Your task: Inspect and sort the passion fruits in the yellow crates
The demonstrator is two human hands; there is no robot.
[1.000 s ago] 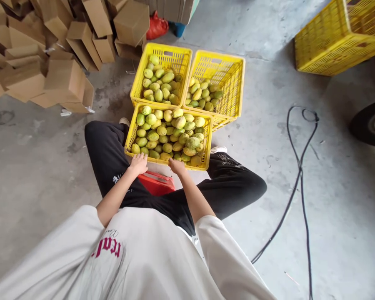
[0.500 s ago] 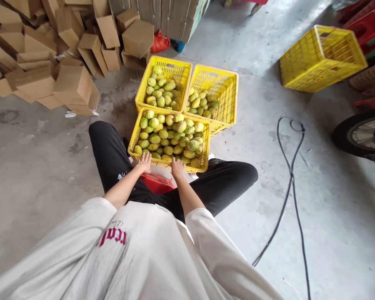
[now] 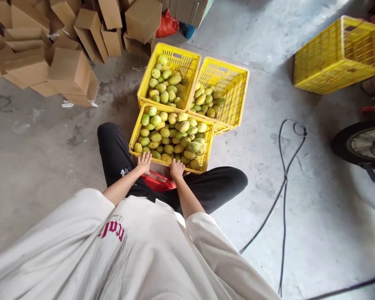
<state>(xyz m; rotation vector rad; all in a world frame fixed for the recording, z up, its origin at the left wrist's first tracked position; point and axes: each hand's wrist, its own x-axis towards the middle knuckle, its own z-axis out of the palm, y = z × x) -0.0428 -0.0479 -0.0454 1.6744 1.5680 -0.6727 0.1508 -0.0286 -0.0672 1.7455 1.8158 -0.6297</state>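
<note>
— Where are the hands?
— Left hand (image 3: 144, 163), fingers spread flat, and right hand (image 3: 176, 168), fingers curled, both on the near rim of the fruit-filled yellow crate (image 3: 136, 134) between the knees, on the floor.

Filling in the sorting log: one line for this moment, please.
left hand: on near crate rim, open | right hand: on same rim | crate: full of green-yellow fruit | red stool: under person

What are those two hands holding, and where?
Both the left hand and right hand rest on the near rim of the nearest yellow plastic crate; a closed grip cannot be told.
</note>
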